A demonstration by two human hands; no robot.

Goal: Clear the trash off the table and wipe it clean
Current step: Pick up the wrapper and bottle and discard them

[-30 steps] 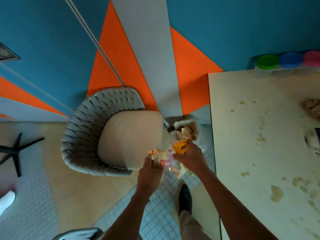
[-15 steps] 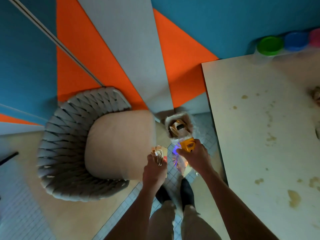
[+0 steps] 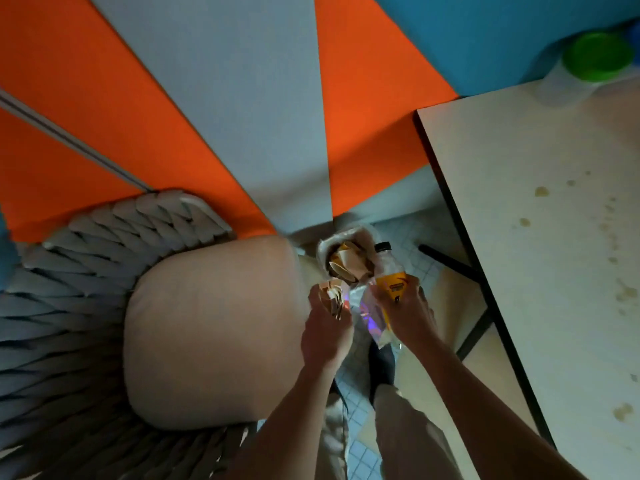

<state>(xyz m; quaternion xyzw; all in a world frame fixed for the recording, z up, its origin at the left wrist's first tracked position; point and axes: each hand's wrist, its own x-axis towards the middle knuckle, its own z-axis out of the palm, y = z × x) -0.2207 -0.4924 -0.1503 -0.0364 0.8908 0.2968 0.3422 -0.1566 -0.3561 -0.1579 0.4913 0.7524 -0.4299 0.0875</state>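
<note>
A person stands over a small lined trash bin (image 3: 349, 252) on the tiled floor, wedged between a woven grey armchair (image 3: 104, 306) and the near-left corner of a stained table (image 3: 554, 237), with both hands full of rubbish. The left hand (image 3: 327, 327) is curled round a wad of crumpled paper scraps (image 3: 333, 296). The right hand (image 3: 408, 311) grips a clear plastic bottle (image 3: 389, 271) with a black cap and yellow label, and a shiny transparent wrapper (image 3: 369, 315) is bunched under the same fingers. The bottle's neck points toward the bin's mouth, which already shows cardboard and paper inside.

The step in hand appears to be the disposal of trash cleared from the table. The next move likely calls for bringing each hand squarely above the narrow opening before letting go, since the bin looks nearly full and a light wrapper could slip to the floor. The tabletop carries brown spill marks along its left edge and toward the near end, so wiping seems not yet done. A green-lidded container (image 3: 585, 67) stands at the table's far-left corner.
</note>
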